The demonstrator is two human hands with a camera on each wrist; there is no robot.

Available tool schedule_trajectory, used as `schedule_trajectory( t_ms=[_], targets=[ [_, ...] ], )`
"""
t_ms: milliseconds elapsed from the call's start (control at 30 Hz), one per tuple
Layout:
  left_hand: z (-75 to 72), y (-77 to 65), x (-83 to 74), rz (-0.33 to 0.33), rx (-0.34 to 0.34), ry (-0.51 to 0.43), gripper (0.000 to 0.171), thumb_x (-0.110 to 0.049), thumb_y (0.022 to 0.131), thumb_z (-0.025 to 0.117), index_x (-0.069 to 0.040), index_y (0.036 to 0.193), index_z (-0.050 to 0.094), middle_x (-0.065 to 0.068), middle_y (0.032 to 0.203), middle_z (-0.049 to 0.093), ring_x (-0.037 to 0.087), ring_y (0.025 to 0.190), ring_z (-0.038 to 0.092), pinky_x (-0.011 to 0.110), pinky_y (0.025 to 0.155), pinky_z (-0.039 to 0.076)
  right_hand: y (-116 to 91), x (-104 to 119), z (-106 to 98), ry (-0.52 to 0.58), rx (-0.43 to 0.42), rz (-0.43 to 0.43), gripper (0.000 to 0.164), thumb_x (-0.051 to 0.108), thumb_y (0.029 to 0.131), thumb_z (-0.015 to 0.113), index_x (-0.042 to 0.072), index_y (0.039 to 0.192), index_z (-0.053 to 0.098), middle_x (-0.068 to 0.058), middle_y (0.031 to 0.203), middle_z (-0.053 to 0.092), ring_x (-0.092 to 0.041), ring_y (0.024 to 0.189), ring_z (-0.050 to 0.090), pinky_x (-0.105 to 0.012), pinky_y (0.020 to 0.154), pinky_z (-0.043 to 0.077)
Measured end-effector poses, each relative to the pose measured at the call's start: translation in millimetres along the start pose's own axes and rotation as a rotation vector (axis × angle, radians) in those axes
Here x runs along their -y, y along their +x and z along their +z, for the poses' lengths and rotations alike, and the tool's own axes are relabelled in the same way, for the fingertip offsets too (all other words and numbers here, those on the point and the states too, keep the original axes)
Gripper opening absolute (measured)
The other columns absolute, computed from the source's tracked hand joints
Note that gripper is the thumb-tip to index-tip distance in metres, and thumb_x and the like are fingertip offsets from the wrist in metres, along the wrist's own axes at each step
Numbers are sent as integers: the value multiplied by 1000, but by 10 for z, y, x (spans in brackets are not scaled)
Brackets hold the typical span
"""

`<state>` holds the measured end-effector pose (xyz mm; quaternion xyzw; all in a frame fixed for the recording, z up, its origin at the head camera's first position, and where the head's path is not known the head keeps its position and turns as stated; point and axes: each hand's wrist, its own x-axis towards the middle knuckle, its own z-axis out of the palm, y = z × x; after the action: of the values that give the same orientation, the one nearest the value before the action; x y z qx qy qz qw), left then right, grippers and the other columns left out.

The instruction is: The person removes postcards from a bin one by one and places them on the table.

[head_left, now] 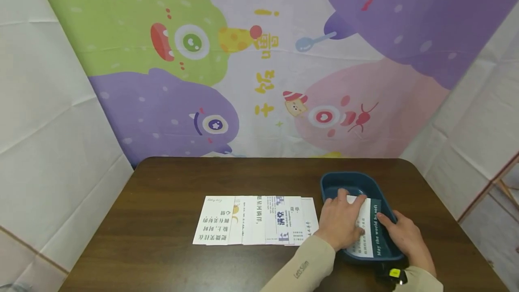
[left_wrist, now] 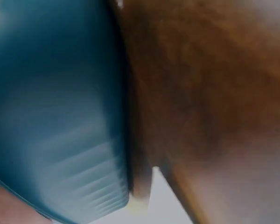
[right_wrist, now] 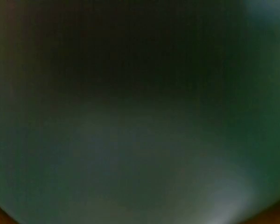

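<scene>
A dark blue tray (head_left: 366, 175) stands at the right of the table, and a card (head_left: 365, 247) with a white face and green printed strip lies in it. My left hand (head_left: 339, 222) reaches over the near-left rim, its fingers spread over the card's left part and hiding it. At the right side, my right hand (head_left: 409, 238) grips the tray's wall, thumb over the rim beside the card's green strip and fingers outside. The tray's ribbed outer wall (left_wrist: 74, 140) fills much of the left wrist view. Dark green blur takes up the right wrist view.
Left of the tray, several overlapping printed cards (head_left: 253, 220) lie in a row on the brown wooden table (head_left: 162, 184). A cartoon-patterned cloth (head_left: 259, 80) hangs behind the table. White cloth (head_left: 52, 102) hangs at both sides.
</scene>
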<state>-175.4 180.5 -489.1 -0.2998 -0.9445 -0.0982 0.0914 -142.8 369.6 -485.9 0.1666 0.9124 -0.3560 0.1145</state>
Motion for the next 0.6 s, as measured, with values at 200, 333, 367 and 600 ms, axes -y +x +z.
schedule_trajectory(
  t_ms=[200,333,367,600],
  targets=[
    [16,-28,34,7,-131,-190,83,-33,90,67,-28,155,16,-7,79,62,4,54,44,20,51,38,-6,-6,-5,-10,8,-15,94,65,96,31,-18,140,23,-45,128,43,-47,102,51,-67,93,42],
    [-31,-77,63,-58,-172,-501,82,-26,99,55,-24,156,-5,-10,59,50,1,46,42,18,46,36,-15,-15,12,-29,-1,-28,92,62,98,31,-19,140,23,-47,133,38,-50,105,50,-67,94,41],
    [-61,-101,77,-86,-178,-603,82,-25,101,51,-26,155,-11,-9,58,49,1,46,43,18,48,38,-16,-17,20,-36,-5,-34,91,61,98,31,-19,140,24,-46,132,39,-50,104,50,-66,93,42],
    [-557,-318,226,-139,-323,-1032,69,-25,104,44,-37,153,-3,2,96,63,3,68,59,20,64,53,-15,6,26,-19,-18,-39,88,60,98,36,-18,137,30,-44,125,46,-49,100,52,-68,92,42]
  ],
)
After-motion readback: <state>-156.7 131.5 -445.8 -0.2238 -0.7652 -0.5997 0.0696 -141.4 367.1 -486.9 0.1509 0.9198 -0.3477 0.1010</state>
